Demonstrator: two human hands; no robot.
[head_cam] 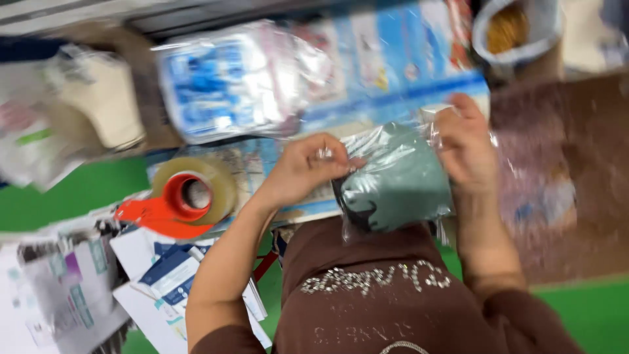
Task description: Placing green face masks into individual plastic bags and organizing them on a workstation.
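The head camera, the only view and a blurred one, looks down on 2 bare hands working a clear plastic bag (393, 174) that holds a folded grey-green garment (400, 183), held above the person's lap at the table's near edge; the left hand (303, 169) pinches the bag's upper left edge between thumb and fingertips, fingers drawn together; the right hand (466, 149) grips the bag's upper right corner, fingers curled over the plastic, though the blur hides how tightly; the garment sits fully inside the plastic, so the filling looks done, while the top edge between the 2 hands appears, as far as I can judge, not yet closed or sealed; left of the hands, well apart from the bag, a roll of clear tape sits in an orange tape dispenser (180, 200) on the cluttered table (85, 187); beyond it lies a bundle of blue-and-white packets in clear wrap (229, 82); near the lower left, a loose pile of white and blue paper mailers (164, 275) lies beside the left forearm.
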